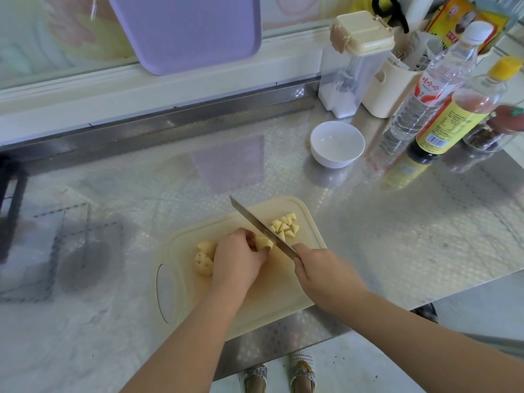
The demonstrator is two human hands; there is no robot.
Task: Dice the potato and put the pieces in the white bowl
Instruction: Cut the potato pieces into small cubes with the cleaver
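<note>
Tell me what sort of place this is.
Probably a home kitchen: a steel counter, a knife cutting potato on a cutting board, and condiment bottles at the back.

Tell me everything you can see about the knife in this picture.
The knife has a long, narrow, straight blade that looks like grey metal. Its handle is hidden inside the right hand, which grips it. The blade slants from that hand away and to the left, above the cream cutting board. Its edge appears to rest on the potato piece that the left hand holds. The diced pieces lie just to its right.
</note>
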